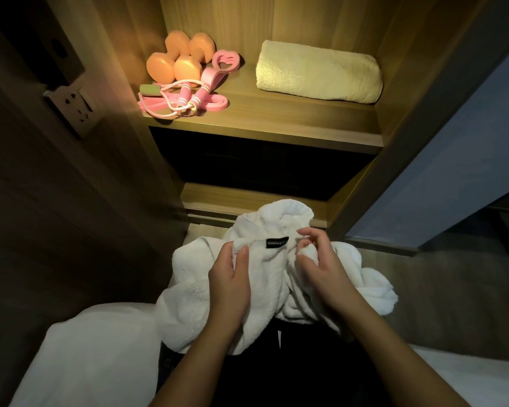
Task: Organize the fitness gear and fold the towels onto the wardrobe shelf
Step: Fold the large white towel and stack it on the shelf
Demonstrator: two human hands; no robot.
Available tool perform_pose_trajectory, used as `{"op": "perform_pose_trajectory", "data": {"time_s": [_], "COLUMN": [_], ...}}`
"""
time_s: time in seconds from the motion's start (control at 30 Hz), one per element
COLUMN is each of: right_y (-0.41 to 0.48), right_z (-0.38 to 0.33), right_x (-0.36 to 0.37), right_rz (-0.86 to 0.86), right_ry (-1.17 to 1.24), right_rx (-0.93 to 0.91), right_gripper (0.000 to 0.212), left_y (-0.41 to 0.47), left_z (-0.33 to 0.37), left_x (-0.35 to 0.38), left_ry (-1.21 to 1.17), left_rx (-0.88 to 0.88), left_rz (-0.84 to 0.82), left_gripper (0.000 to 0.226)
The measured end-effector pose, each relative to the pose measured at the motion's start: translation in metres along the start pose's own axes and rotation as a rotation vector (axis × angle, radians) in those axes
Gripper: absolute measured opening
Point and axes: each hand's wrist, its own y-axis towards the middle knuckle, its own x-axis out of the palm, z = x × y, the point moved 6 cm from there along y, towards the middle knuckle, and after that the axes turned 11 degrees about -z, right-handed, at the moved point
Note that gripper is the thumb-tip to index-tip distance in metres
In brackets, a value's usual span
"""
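A crumpled white towel with a small black label lies bunched in front of me, below the wardrobe. My left hand grips its fabric left of the label. My right hand pinches a fold to the right of the label. On the lit wardrobe shelf lies a folded cream towel at the right. At the shelf's left sit two orange dumbbells, a pink skipping rope and a pink resistance band.
A wall socket is on the dark panel to the left. A lower wooden shelf sits just behind the towel. White bedding lies at the lower left and lower right. A blue-grey door panel stands at the right.
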Motion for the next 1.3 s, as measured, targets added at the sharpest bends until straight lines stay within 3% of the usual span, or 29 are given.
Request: {"op": "perform_pose_trajectory", "data": {"time_s": [0.1,0.27,0.47,0.6,0.73,0.93,1.13,1.3], "right_y": [-0.011,-0.012,0.004,-0.005,-0.023,-0.028,-0.031,-0.038], "right_z": [0.006,0.016,0.004,-0.022,-0.06,-0.111,-0.139,-0.157], "right_x": [-0.021,-0.071,-0.203,-0.279,-0.334,-0.353,-0.356,-0.364], "right_rz": [-0.027,0.041,0.484,0.755,0.941,1.065,1.148,1.204], "right_ry": [-0.093,-0.125,-0.047,0.022,0.09,0.15,0.131,0.11], "right_rx": [0.036,0.105,0.124,0.096,0.05,-0.033,-0.06,-0.099], "right_gripper": [0.012,0.013,0.009,0.017,0.024,0.019,0.035,0.034], "left_y": [0.005,0.024,0.1,0.141,0.162,0.172,0.168,0.164], "left_z": [-0.007,-0.005,0.057,0.107,0.169,0.239,0.238,0.252], "left_x": [0.001,-0.016,-0.091,-0.152,-0.204,-0.224,-0.231,-0.234], "left_ry": [0.0,0.03,0.108,-0.017,0.052,0.129,0.152,0.102], "left_rx": [-0.021,-0.03,0.125,0.139,0.159,0.175,0.109,0.2], "left_rz": [-0.018,-0.017,0.068,0.285,0.436,0.498,0.508,0.618], "left_gripper": [0.026,0.026,0.023,0.015,0.026,0.039,0.037,0.036]}}
